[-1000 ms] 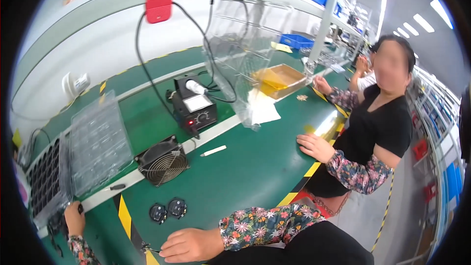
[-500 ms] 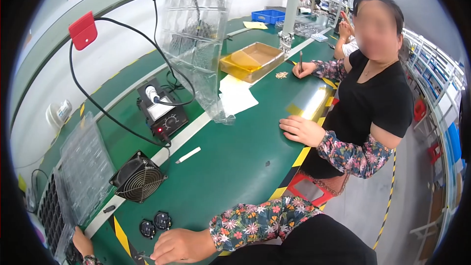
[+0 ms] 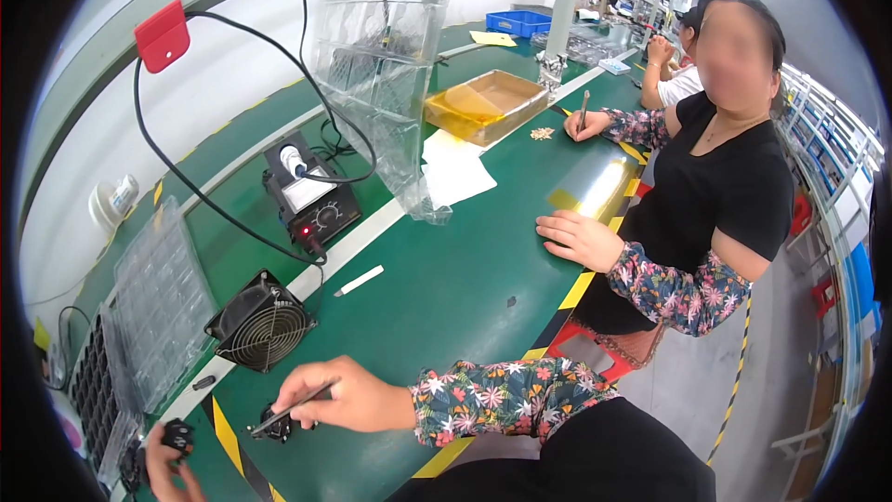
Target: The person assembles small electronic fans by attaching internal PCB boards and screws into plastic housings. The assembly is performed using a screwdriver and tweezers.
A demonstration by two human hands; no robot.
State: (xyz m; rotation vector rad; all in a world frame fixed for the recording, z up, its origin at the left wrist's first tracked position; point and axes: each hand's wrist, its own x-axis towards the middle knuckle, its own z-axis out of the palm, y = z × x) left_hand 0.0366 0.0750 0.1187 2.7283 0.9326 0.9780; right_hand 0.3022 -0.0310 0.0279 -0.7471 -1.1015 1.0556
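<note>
My right hand (image 3: pixel 348 397) is closed round slim, dark metal tweezers (image 3: pixel 295 408). Their tips point down and left, over a small round black part (image 3: pixel 277 424) on the green bench. The hand partly covers that part, and I cannot tell whether a second one lies under it. At the lower left edge, my left hand (image 3: pixel 165 467) grips another small round black part (image 3: pixel 177 436) between thumb and fingers. Beside that hand, at the rim, is a further dark piece that is too blurred to name.
A black fan with a wire guard (image 3: pixel 265 325) stands ahead of my right hand. Clear plastic trays (image 3: pixel 163 302) lean at left. Behind sits a black control box (image 3: pixel 321 214) with a looping cable. A co-worker (image 3: pixel 715 149) sits at right, one hand flat on clear film, the other holding a pen-like tool.
My right hand has risen and moved away from the bench edge, bringing the tweezers over the round parts. My left hand has come further into view, holding a round black part.
</note>
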